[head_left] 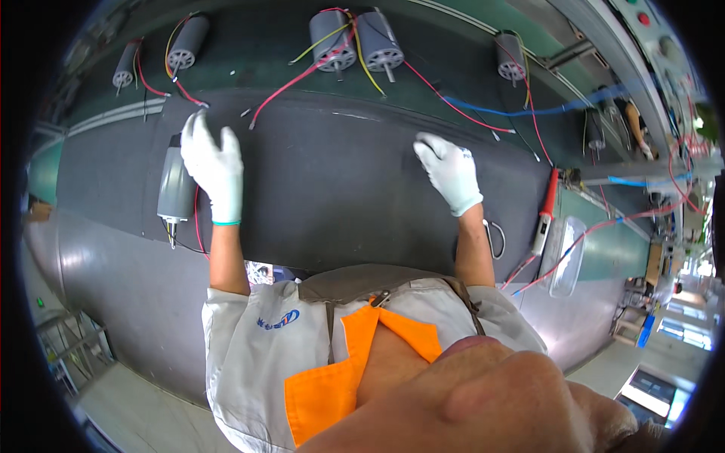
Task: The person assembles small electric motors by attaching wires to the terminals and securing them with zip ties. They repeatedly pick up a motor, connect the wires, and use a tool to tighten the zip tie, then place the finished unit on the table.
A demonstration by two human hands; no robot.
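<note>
- Room is opening out behind the bench: windows (pixel 683 328) are glowing far R, pale floor (pixel 143 396) is showing lower L.
- Shiny grey surface (pixel 98 264) is running along my L, catching the light.
- Dark mat (pixel 332 196) is covering the work area in front of me, edges bending w/ the lens.
- Metal frame (pixel 634 57) is rising upper R; another person's arm (pixel 638 128) is showing just below it.
- Grey motors (pixel 332 45) w/ red, yellow & black leads are standing or lying along the far side, some in a pair, others well apart.
- One grey motor (pixel 177 189) is lying on the mat at my L, shaft twd me.
- My L hand (pixel 211 158), white glove, is hovering right beside that motor, thumb wide of fingers; can't tell if touching.
- My R hand (pixel 449 170), also gloved, is hanging over the mat's R half, fingers curled narrow; can't tell if pinching anything.
- Clear tray (pixel 568 257) is sitting R of the mat.
- Red-and-grey corded tool (pixel 550 196) is lying nr the tray.
- Dark-handled loop (pixel 495 240) is poking out by my R wrist.
</note>
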